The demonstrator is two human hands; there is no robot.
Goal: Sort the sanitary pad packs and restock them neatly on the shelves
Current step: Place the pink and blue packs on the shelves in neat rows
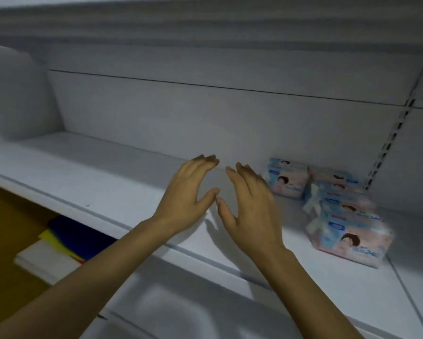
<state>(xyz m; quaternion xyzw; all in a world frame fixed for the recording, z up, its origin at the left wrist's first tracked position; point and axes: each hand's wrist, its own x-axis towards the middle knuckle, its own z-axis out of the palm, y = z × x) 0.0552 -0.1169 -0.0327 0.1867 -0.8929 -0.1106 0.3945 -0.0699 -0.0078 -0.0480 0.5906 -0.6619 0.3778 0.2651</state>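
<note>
Your left hand (188, 194) and right hand (250, 206) hover empty over the middle of the white shelf (103, 172), fingers straight and loosely together, between placements by my judgement, while the sanitary pad packs (347, 216) lie jumbled at its right end and likely need squaring next.

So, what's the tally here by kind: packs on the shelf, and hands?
Pad packs: 4, as best the blur allows, at the right end of the shelf
Hands: 2, the left hand and the right hand, both open and empty
Total: 6
</note>
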